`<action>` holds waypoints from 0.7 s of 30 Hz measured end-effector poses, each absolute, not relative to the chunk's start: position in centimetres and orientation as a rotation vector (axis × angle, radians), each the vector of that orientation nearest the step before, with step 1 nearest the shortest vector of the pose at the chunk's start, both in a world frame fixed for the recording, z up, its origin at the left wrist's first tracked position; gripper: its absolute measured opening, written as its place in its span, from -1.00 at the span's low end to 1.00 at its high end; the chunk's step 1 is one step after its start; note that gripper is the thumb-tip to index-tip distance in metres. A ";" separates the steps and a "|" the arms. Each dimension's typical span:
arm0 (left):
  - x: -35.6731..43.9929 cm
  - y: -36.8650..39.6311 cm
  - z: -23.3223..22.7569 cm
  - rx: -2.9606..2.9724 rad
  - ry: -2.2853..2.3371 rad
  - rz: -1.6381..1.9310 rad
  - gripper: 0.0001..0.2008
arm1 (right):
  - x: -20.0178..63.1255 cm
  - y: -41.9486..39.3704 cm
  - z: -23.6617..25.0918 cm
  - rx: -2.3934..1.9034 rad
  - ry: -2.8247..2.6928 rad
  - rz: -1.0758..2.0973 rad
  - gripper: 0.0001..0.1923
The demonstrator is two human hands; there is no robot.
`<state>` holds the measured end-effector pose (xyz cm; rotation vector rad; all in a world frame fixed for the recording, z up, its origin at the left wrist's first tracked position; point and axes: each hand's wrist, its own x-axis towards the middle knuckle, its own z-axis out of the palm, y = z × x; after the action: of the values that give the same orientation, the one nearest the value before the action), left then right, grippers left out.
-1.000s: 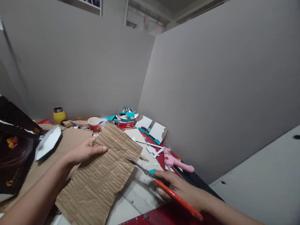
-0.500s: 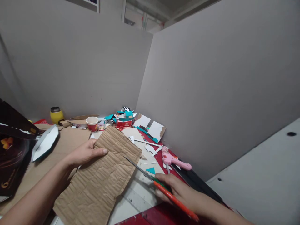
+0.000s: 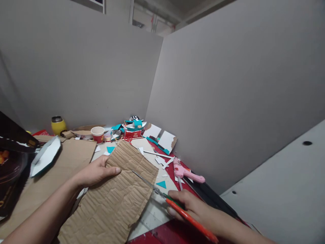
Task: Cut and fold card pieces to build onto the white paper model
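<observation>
On the left side, a flat cardboard sheet [image 3: 73, 152] is lying on the work surface [image 3: 151, 217], presumably being stored out of the working area. My left hand [image 3: 98, 171] is grasping the corrugated cardboard piece [image 3: 109, 203] by its far-left edge, thumb pressing on the upper face, fingers hidden below; this pinch is apparently steadying the piece while leaving its right edge accessible. From the pinch, the piece is extending to the right and toward the near side, at the near centre of the scene; I cannot tell whether its near end is touching the work surface. Further right, the scissors [image 3: 190, 219] are crossing the right edge of the piece, one blade showing over the upper face and pointing toward my left thumb; the other is probably sitting underneath. My right hand [image 3: 188, 205] is gripping the scissors by their handles, apparently to control the blades from outside the edge. The piece is therefore lying to the left of this grip, apart from the fingers. A pink glue gun [image 3: 188, 173] is lying just beyond, on the far side, probably being left within reach.
</observation>
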<state>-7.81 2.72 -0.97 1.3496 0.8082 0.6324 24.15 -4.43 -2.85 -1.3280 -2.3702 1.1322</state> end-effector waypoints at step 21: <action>-6.2 2.1 -1.9 1.335 0.642 0.587 -0.64 | 23.5 -4.6 -1.2 -1.341 -2.563 0.914 -0.66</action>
<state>-6.20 2.09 -1.88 1.3349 0.6415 0.5865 23.51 -4.60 -1.20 -1.3410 -2.5634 0.9140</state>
